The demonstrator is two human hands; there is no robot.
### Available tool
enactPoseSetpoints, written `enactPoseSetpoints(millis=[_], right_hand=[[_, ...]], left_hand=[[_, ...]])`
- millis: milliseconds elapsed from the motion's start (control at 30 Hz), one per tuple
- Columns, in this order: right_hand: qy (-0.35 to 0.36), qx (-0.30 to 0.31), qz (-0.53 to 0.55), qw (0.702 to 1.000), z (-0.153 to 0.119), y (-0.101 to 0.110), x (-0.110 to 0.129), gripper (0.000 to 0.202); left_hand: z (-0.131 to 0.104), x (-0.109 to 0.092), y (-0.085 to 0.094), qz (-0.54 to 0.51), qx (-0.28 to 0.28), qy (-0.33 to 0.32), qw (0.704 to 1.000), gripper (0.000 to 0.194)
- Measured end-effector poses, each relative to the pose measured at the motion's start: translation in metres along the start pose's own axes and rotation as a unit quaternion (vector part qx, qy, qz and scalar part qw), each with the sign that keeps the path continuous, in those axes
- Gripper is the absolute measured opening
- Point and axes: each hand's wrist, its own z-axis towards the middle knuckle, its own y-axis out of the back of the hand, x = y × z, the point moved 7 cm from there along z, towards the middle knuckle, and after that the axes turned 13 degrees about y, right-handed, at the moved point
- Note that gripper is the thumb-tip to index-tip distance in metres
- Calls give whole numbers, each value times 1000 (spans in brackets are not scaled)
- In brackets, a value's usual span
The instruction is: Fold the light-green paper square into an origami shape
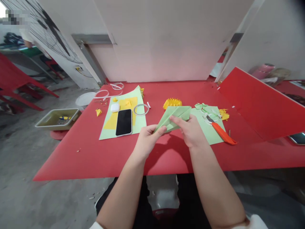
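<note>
Both hands hold a folded piece of light green paper (pixel 175 113) above the red table, in the middle of the head view. My left hand (pixel 149 140) pinches its lower left corner between thumb and fingers. My right hand (pixel 190 128) grips the right side, its thumb lying across the folds and its other fingers behind. Just beyond the paper sits a yellow folded-paper piece (pixel 173 102) with a row of points. To the right, a cutter with an orange handle (pixel 222 133) rests on a green sheet (pixel 212 135) among green paper scraps (pixel 205 108).
On the red table (pixel 95 163) at left, a phone (pixel 124 122), a white case (pixel 115 107) and a ring (pixel 141 109) lie on or by green and yellow sheets. A red board (pixel 259 105) leans at right. A bin (pixel 58 119) stands left of the table.
</note>
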Motion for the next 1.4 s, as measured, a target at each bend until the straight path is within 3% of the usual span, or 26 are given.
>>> enactPoseSetpoints(millis=[167, 467, 633, 833, 933, 1233, 1400], right_hand=[[-9, -48, 2, 999, -2, 2, -1, 18], [-44, -92, 55, 993, -4, 9, -6, 17], [-10, -101, 13, 995, 3, 22, -4, 20], [35, -173, 16, 984, 11, 50, 4, 24], [51, -191, 22, 980, 13, 58, 8, 25], [65, -189, 4, 980, 13, 65, 16, 21], [58, -183, 3, 981, 12, 62, 16, 22]], left_hand=[[-6, -9, 4, 114, -71, -54, 989, 32], [-6, -10, 2, 188, -75, -68, 977, 30], [-4, -7, 1, 194, -56, -60, 978, 30], [-3, -5, 4, 176, -42, -56, 982, 23], [-5, -8, 5, 208, -61, -70, 974, 23], [-10, -16, 4, 272, -51, -110, 954, 31], [-11, -16, 12, 177, -92, -127, 972, 29]])
